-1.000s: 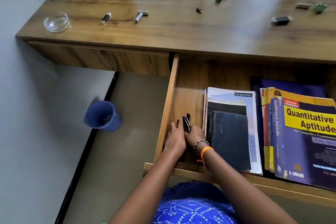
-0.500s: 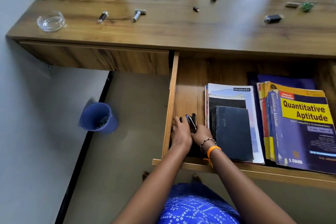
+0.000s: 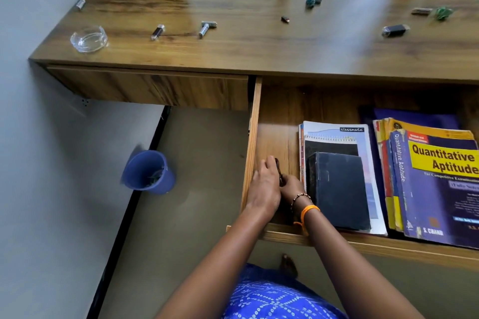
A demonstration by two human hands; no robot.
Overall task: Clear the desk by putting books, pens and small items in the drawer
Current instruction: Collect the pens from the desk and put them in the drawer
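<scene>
Both hands meet in the near-left corner of the open drawer [image 3: 255, 137], low in the centre of the frame. The fingers [image 3: 267, 163] of the left hand [image 3: 264, 189] curl over a thin dark object [image 3: 279, 176], apparently a pen or pens, while the right hand [image 3: 293, 190], with a beaded bracelet and an orange band at the wrist, pinches it from the other side; whether the grip is firm or already easing cannot be told. The object sits low against the drawer floor, just beside the left wall.

To the right lie the books, already stowed: a black notebook [image 3: 339, 189] atop a spiral pad and a "classmate" notebook [image 3: 363, 134], and, at the right edge of the frame, a "Quantitative Aptitude" textbook [image 3: 438, 176] on a stack.

The task looks partly done. Books are in and pens are going in, but small items remain on the counter [image 3: 246, 41] across the upper frame: a glass ashtray [image 3: 89, 38] at upper left, a small metal cylinder [image 3: 80, 3] near the wall, two small metal-capped pieces [image 3: 158, 31] and [image 3: 206, 28] at centre, a tiny dark piece [image 3: 285, 19], two green objects [image 3: 312, 1] and [image 3: 442, 12], a dark drive-like item [image 3: 394, 30] and a grey one [image 3: 421, 11] at upper right.

The wood-grain counter is fixed to a pale wall, under a dark window frame. A blue bin [image 3: 149, 172] stands on the grey floor at left.
</scene>
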